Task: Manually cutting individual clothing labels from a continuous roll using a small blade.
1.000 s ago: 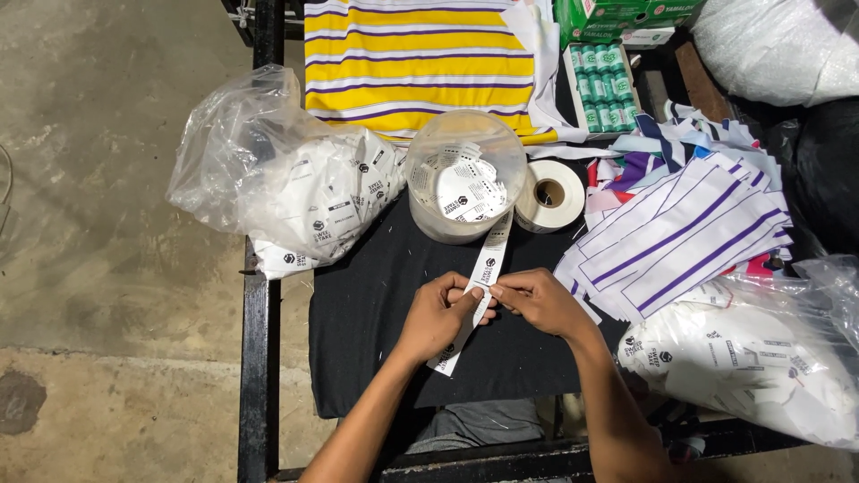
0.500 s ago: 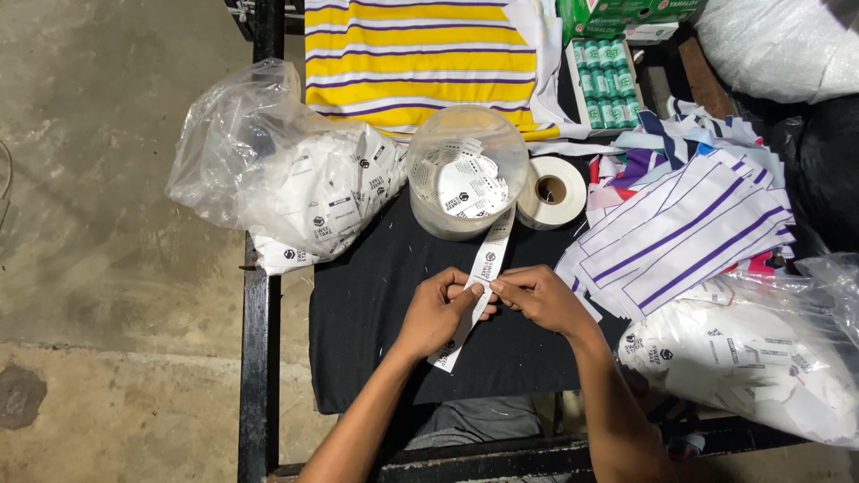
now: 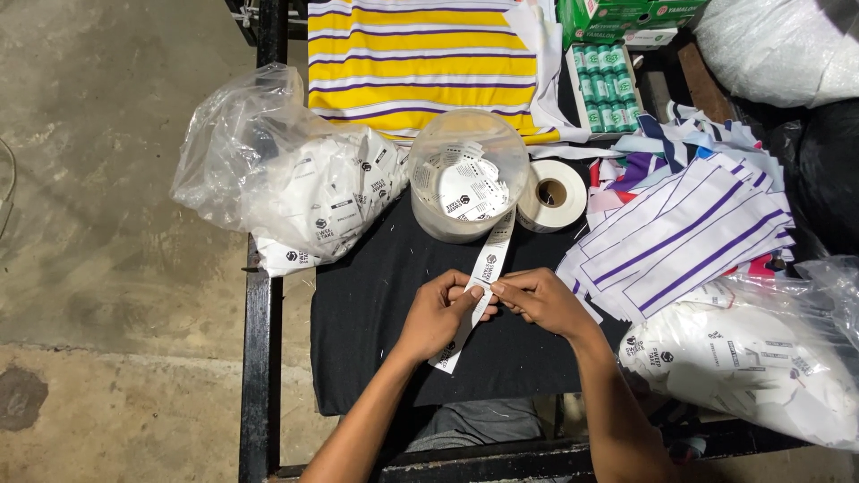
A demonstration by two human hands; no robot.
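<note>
Both hands meet over the middle of the black cloth (image 3: 376,304) that covers the table, near its front edge. The left hand (image 3: 438,313) and the right hand (image 3: 541,300) pinch a long white label strip (image 3: 479,286) between thumb and fingertips, fingers narrow and closed on it, the two grips almost touching. The strip is thin, flat tape with small dark printed marks; its upper end runs up to a round clear plastic tub (image 3: 467,174) full of cut white labels, and its lower end hangs slanting past the left wrist.

Just right of the tub stands a white roll of tape (image 3: 552,194) with a cardboard core. At the table's left edge slumps a crinkled clear plastic bag (image 3: 277,183) stuffed with white printed labels; a similar bag (image 3: 761,353) lies at the front right corner. White fabric pieces with purple stripes (image 3: 680,241) fan out along the right side. At the back edge lies yellow cloth with white and purple stripes (image 3: 420,58), beside a tray of small green spools (image 3: 607,85).
</note>
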